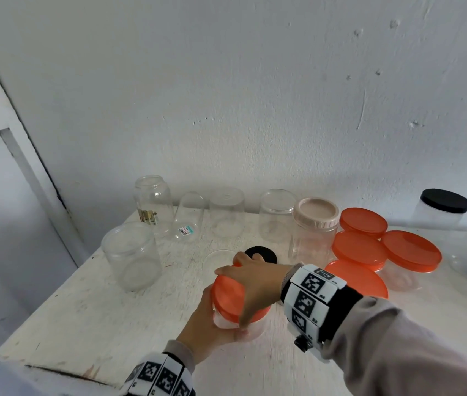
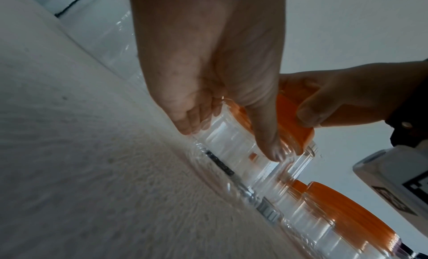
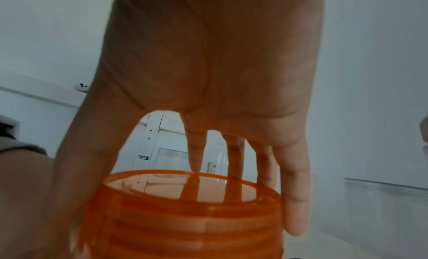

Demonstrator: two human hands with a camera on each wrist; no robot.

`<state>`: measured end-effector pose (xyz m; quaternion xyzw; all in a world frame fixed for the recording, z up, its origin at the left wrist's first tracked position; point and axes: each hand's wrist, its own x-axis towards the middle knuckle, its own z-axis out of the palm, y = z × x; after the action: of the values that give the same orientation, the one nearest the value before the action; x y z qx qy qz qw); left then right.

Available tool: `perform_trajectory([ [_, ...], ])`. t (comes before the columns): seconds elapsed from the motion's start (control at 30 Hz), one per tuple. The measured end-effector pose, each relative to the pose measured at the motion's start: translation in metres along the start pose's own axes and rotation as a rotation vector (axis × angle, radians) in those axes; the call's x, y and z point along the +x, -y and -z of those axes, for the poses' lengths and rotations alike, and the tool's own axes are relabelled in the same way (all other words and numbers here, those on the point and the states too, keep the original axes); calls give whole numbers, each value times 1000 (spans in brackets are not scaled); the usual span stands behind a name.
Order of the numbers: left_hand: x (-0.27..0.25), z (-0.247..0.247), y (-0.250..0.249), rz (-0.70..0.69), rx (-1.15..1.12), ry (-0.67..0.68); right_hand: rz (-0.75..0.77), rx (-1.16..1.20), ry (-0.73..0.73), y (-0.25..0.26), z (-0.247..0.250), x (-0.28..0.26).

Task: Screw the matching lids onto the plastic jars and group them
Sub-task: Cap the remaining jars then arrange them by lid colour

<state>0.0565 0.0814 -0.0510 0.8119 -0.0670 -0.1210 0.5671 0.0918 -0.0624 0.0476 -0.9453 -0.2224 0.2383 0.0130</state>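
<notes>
A small clear plastic jar [image 1: 223, 321] is held near the table's front middle, and my left hand [image 1: 206, 324] grips its side from the left. An orange lid [image 1: 232, 298] sits on its mouth. My right hand [image 1: 252, 284] covers that lid from above, thumb and fingers curled round its rim. In the left wrist view my left hand [image 2: 208, 80] wraps the ribbed clear jar [image 2: 231, 144] under the orange lid [image 2: 291, 120]. The right wrist view shows my right hand [image 3: 208, 80] over the orange lid [image 3: 185, 199]. How far the lid is threaded on is hidden.
Several open clear jars [image 1: 226, 212] line the back wall, with a larger one [image 1: 132, 255] at left. A loose black lid [image 1: 263, 252] lies behind my hands. A beige-lidded jar [image 1: 315, 221], several orange-lidded jars [image 1: 359, 250] and black-lidded jars [image 1: 443, 207] stand at right.
</notes>
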Motion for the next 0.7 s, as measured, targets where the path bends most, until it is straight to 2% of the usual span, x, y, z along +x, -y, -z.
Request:
perform_trajectory([
  [0.7,-6,-3,-14,17,20,-11,20,-24,23,-4,1,9],
])
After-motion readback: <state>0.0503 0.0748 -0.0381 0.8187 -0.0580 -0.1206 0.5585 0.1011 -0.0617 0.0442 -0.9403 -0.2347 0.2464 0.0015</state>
